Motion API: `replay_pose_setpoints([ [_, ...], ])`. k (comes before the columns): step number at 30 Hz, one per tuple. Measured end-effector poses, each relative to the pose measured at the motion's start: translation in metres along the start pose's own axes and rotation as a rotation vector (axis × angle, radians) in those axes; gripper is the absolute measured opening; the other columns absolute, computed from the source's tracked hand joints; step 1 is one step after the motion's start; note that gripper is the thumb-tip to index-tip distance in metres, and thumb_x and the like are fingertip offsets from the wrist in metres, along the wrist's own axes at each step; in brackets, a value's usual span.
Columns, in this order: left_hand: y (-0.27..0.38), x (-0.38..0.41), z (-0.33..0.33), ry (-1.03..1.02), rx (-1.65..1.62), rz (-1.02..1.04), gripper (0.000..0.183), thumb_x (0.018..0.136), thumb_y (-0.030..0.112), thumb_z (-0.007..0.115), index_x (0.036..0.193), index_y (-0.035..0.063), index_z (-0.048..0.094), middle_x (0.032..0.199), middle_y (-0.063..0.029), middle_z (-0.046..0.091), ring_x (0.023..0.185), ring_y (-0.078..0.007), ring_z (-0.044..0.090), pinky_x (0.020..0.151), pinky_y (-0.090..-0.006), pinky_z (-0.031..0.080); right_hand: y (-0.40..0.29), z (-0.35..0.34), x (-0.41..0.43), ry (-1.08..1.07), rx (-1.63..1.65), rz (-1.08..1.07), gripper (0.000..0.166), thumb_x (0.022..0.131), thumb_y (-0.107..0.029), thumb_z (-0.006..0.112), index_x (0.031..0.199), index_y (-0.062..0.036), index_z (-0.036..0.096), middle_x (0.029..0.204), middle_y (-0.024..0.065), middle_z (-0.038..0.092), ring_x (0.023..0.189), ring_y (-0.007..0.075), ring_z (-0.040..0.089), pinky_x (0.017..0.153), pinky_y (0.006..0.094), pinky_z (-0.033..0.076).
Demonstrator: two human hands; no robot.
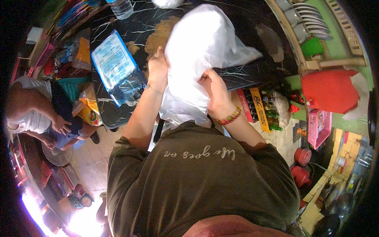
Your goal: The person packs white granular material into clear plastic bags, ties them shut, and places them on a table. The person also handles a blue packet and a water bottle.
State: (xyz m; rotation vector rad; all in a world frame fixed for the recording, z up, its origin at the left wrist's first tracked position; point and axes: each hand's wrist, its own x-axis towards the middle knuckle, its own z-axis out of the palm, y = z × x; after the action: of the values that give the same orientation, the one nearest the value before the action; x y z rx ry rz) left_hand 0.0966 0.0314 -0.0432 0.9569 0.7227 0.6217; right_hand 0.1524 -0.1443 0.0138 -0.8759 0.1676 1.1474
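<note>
A large white plastic bag [195,44], bulging and partly washed out by glare, stands over the dark marble-patterned table [242,74]. My left hand [157,69] grips its left side, thumb pointing up. On the opposite side, my right hand [216,89] holds the bag with curled fingers; some fingertips are hidden behind the plastic. The bag's loose lower end hangs over the table's near edge against my body. To the left of my left hand lies a blue-and-white printed plastic pack [115,63], partly see-through. What the white bag contains cannot be made out.
A water bottle [122,9] and a white bundle [167,2] stand at the table's far side. Bottle crates [259,109] are on the floor at right, below a rack of plates [314,20]. Another person [38,109] sits at left near an electric fan [57,154].
</note>
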Motion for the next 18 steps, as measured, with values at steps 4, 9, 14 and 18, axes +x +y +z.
replay_pose_setpoints([
  [4, 0.018, -0.029, -0.001, -0.041, -0.036, 0.000, 0.031, 0.091, 0.030, 0.051, 0.090, -0.0011, 0.051, 0.077, -0.0081, 0.059, 0.064, -0.0135, 0.055, 0.056, -0.0283, 0.047, 0.005, 0.015, -0.005, 0.054, -0.107, -0.266, 0.020, 0.085, -0.017, 0.052, 0.098, -0.0028, 0.048, 0.094, 0.0084, 0.054, 0.086, 0.0179, 0.053, 0.080, 0.0302, 0.044],
  [9, 0.054, -0.091, -0.027, -0.233, 0.056, -0.103, 0.029, 0.077, 0.016, 0.071, 0.095, 0.0001, 0.054, 0.079, -0.0061, 0.060, 0.074, -0.0127, 0.055, 0.068, -0.0273, 0.047, 0.018, 0.011, -0.031, 0.092, -1.110, -1.137, 0.040, 0.074, -0.011, 0.066, 0.104, -0.0018, 0.041, 0.096, 0.0107, 0.046, 0.089, 0.0231, 0.045, 0.081, 0.0345, 0.039],
  [14, 0.083, -0.123, -0.046, -0.207, 0.437, 0.030, 0.021, 0.075, 0.015, 0.073, 0.087, 0.0003, 0.063, 0.080, -0.0032, 0.062, 0.074, -0.0101, 0.054, 0.067, -0.0245, 0.044, 0.005, 0.049, -0.050, -0.441, -1.439, -1.313, 0.037, 0.073, -0.007, 0.068, 0.106, -0.0017, 0.052, 0.107, 0.0148, 0.053, 0.099, 0.0303, 0.049, 0.088, 0.0367, 0.037],
  [18, 0.102, -0.135, -0.044, -0.334, 0.312, 0.218, 0.020, 0.080, 0.017, 0.069, 0.089, 0.0004, 0.064, 0.082, -0.0032, 0.063, 0.073, -0.0088, 0.054, 0.066, -0.0235, 0.043, 0.003, 0.071, -0.033, -0.567, -1.351, -1.050, 0.028, 0.076, -0.016, 0.068, 0.098, -0.0020, 0.059, 0.090, 0.0119, 0.059, 0.085, 0.0298, 0.055, 0.075, 0.0366, 0.044],
])
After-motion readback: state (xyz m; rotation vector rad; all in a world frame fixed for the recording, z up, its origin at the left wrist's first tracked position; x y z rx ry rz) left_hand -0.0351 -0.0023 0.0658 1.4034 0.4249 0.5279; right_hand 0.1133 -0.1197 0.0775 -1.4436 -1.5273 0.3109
